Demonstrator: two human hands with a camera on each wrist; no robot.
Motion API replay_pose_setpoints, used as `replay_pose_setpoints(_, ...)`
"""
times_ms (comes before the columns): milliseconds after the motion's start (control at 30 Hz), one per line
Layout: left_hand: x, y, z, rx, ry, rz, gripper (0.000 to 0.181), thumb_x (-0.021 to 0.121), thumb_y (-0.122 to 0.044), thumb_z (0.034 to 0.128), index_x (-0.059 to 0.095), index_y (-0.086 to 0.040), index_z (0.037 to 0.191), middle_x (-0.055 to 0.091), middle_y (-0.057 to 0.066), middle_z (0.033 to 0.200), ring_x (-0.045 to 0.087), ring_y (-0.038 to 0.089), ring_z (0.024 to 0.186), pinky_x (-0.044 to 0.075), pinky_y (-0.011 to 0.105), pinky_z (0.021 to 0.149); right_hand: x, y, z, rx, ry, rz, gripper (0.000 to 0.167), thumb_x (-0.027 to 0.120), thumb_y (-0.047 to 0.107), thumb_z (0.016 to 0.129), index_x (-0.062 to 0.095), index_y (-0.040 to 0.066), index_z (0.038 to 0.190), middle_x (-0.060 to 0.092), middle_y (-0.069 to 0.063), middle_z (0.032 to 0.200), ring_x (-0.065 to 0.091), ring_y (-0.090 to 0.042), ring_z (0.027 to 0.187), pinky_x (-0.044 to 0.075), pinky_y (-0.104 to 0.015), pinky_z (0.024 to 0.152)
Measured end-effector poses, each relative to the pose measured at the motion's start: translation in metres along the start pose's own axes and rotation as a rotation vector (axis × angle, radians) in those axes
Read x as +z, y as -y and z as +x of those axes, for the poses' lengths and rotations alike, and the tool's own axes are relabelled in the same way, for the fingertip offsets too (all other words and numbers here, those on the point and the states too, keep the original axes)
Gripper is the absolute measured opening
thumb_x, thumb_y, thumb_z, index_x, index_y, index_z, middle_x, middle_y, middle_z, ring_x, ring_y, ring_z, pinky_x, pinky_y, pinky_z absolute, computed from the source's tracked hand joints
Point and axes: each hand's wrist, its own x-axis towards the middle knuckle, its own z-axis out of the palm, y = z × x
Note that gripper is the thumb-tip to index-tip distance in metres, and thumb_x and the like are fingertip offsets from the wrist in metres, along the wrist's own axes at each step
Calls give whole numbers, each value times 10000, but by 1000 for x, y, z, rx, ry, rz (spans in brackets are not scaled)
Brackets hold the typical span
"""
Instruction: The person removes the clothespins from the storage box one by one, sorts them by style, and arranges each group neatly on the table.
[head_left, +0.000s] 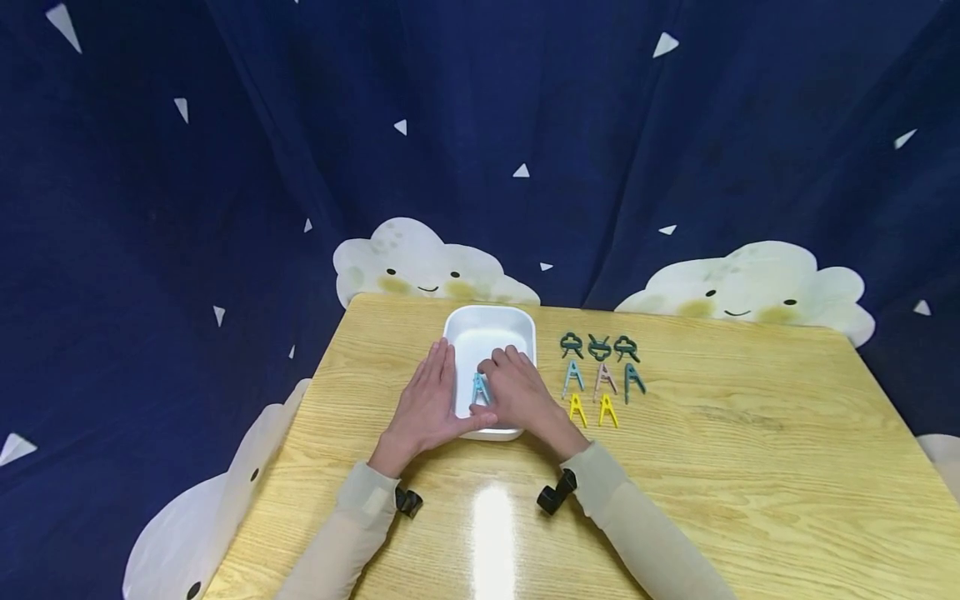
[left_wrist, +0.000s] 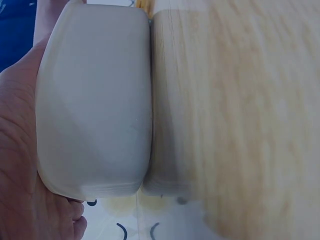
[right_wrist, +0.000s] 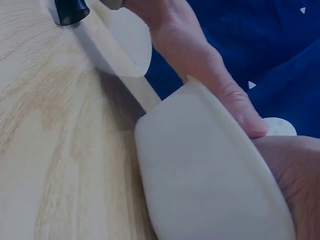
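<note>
A white rectangular tray (head_left: 489,321) stands on the table. My left hand (head_left: 426,408) lies along its left side with straight fingers, its thumb stretched over the near rim. Inside the tray, my right hand (head_left: 517,387) has bent fingers, with its thumb towards the left hand's thumb. A light blue clothespin (head_left: 480,388) shows just left of those fingers, close to them. Whether the fingers pinch it or something else is hidden by the hand. Both wrist views show mainly the tray's outer wall (left_wrist: 95,100) and not the clothespin.
Right of the tray, dark green clips (head_left: 599,347) form a row. Below them lie a light blue clothespin (head_left: 573,377), a pink one (head_left: 605,379) and a dark teal one (head_left: 633,381), then two yellow ones (head_left: 607,410). A dark blue curtain (head_left: 465,108) hangs behind the wooden table (head_left: 750,433).
</note>
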Motion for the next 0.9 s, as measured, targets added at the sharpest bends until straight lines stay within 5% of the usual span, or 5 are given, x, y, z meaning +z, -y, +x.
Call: replay_pose_setpoints(900, 0, -1, 1, -12, 11, 11, 1404, 419, -989, 773, 88, 62, 1642, 55, 221, 1736, 63, 320, 1618, 178, 441, 1291, -50, -29, -39, 29, -69, 71, 588, 831, 557, 753, 745, 96, 1108, 645, -52, 1036, 496, -255, 963, 438, -381, 848)
